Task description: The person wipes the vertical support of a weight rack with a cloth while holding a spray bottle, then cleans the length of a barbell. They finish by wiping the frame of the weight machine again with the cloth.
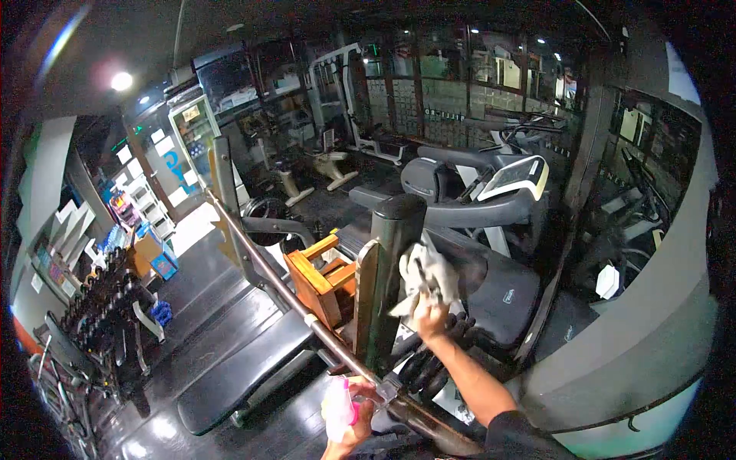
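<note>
My right hand [431,318] grips a crumpled whitish cloth [429,274] beside a thick black upright post [389,284]. The cloth appears to lie against the post's right side. Low in the view, my left hand [354,429] is wrapped round a white and pink spray bottle [337,410]. A long metal barbell bar [280,285] runs diagonally past the post, close to my left hand. Below the bar is a black padded bench [249,372].
A wooden box [314,287] stands left of the post. Treadmills [491,199] are behind and to the right. Dumbbells fill a rack [92,322] at far left, near a blue cardboard box [163,264]. A curved grey wall [644,330] borders the right side.
</note>
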Demonstrator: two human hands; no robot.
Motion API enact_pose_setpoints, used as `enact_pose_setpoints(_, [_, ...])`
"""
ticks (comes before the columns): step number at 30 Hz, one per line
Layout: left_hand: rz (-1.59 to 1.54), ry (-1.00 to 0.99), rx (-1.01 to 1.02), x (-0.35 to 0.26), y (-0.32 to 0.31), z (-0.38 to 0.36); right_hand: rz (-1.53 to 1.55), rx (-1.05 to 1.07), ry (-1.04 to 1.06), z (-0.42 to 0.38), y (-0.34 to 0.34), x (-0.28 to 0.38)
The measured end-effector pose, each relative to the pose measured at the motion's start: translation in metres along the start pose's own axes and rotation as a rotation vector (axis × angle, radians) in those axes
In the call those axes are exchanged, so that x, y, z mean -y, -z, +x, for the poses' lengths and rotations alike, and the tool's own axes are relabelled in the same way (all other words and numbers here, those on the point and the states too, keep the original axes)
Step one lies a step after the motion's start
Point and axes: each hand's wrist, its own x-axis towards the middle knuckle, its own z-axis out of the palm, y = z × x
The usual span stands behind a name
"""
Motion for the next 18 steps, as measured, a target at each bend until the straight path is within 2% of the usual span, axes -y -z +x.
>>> enact_pose_setpoints(1, [0.001,0.010,-0.002,0.001,0.000,-0.001,0.005,0.005,0.005,-0.005,0.002,0.004])
enact_pose_setpoints(3, [-0.024,0.008,-0.047,0.004,-0.003,-0.002,0.257,-0.008,-0.483,-0.013,0.010,0.014])
enact_pose_setpoints(6, [-0.048,0.015,-0.091,0.002,-0.004,-0.001,0.121,0.016,-0.460,-0.030,0.012,-0.002])
enact_pose_setpoints(8, [-0.003,-0.072,-0.025,-0.001,-0.004,0.004,0.201,0.040,-0.531,-0.034,0.022,0.004])
enact_pose_setpoints(9, [-0.002,-0.074,-0.028,-0.001,-0.005,0.005,0.309,0.132,-0.555,-0.042,0.026,-0.009])
enact_pose_setpoints(10, [-0.005,-0.073,-0.033,-0.001,-0.006,0.005,-0.134,0.062,0.037,-0.047,0.025,-0.022])
enact_pose_setpoints(12, [-0.002,-0.069,-0.039,-0.001,-0.005,0.005,0.383,-0.133,-0.328,-0.023,0.023,0.012])
enact_pose_setpoints(13, [-0.001,-0.053,-0.013,-0.001,-0.004,0.004,0.226,-0.296,-0.386,-0.009,0.014,0.020])
enact_pose_setpoints(14, [0.001,-0.038,0.011,0.000,-0.002,0.004,0.451,-0.101,-0.364,0.023,0.033,0.050])
enact_pose_setpoints(15, [0.005,-0.039,0.005,0.000,-0.001,0.005,0.340,0.003,-0.225,-0.010,0.014,-0.020])
enact_pose_setpoints(16, [0.048,-0.071,0.013,0.002,0.000,0.005,0.279,0.207,-0.059,0.044,0.033,0.053])
enact_pose_setpoints(17, [0.090,-0.101,0.024,0.002,0.001,0.006,0.060,0.134,0.420,0.089,0.031,0.085])
enact_pose_setpoints(18, [0.131,-0.131,0.038,0.003,0.001,0.006,-0.113,0.350,0.567,0.099,0.029,0.086])
